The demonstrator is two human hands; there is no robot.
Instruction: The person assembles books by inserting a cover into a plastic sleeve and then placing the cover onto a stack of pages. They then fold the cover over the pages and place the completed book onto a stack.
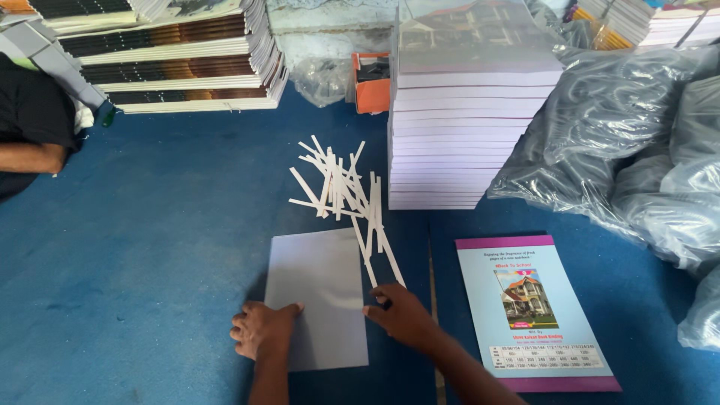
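Note:
A plain grey-white sheet [319,289] lies flat on the blue surface in front of me. My left hand [262,328] rests on its lower left edge, fingers spread and pressing down. My right hand [403,313] sits at the sheet's right edge, fingers pinched around the lower end of a thin white paper strip [373,262]. Whether that strip is still joined to the sheet I cannot tell. A loose heap of similar white strips [337,184] lies just beyond the sheet.
A printed notebook cover with a purple border [534,311] lies to the right. A tall stack of notebooks [469,127] stands behind, clear plastic bags [637,142] at right. More stacked books [172,60] at the back left, an orange box [373,82], and another person's arm [30,157] at far left.

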